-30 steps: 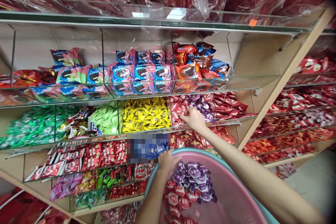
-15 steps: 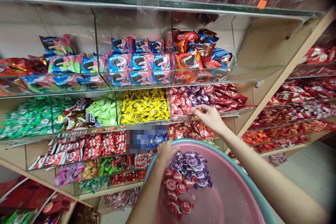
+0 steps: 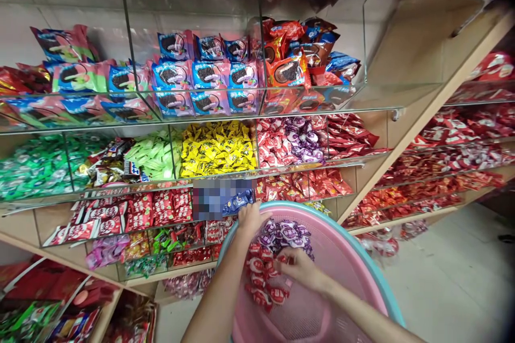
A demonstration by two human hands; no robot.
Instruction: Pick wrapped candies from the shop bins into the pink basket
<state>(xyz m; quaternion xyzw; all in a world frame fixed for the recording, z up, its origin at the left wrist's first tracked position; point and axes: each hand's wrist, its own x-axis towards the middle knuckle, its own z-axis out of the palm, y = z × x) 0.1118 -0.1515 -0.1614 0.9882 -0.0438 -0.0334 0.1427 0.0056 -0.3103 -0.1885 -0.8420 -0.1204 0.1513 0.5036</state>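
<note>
My left hand is closed over the far left rim of a round pink mesh basket with a teal outer edge. Inside it lie a heap of purple-and-white wrapped candies and, nearer me, several red wrapped candies. My right hand is down in the basket, just above the red pile. Its fingers are curled together around a red wrapped candy, largely covered by the fingers. A small pink piece shows by the pile.
Beyond the basket, glass-fronted shelves hold red and purple candies, yellow packets, light green packets and wrapped cookies. A slanting wooden panel divides off more red packets at right. Tiled floor shows below.
My right hand has come from the red candies on the shelf down into the basket. My left hand keeps its hold on the rim. The view has tilted slightly downward.
</note>
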